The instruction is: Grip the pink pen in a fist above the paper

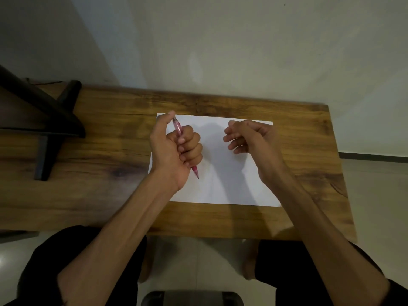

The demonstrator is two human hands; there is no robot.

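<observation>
Forearms reach over the wooden counter (pixel 309 151). Left hand (pixel 174 149) grips a pink pen (pixel 179 129) in its fist, tip down above white paper (pixel 220 184). Right hand (pixel 249 138) hovers beside it, fingers loosely curled, holding nothing. Farther left stands a dark stand (pixel 48 129).

pen (pixel 179 130) middle hidden in left fist, dark stand (pixel 42 120) cut off — left edge

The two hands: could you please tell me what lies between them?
Between the left hand gripping the pink pen and the right hand, only bare white paper shows in the head view.
</observation>
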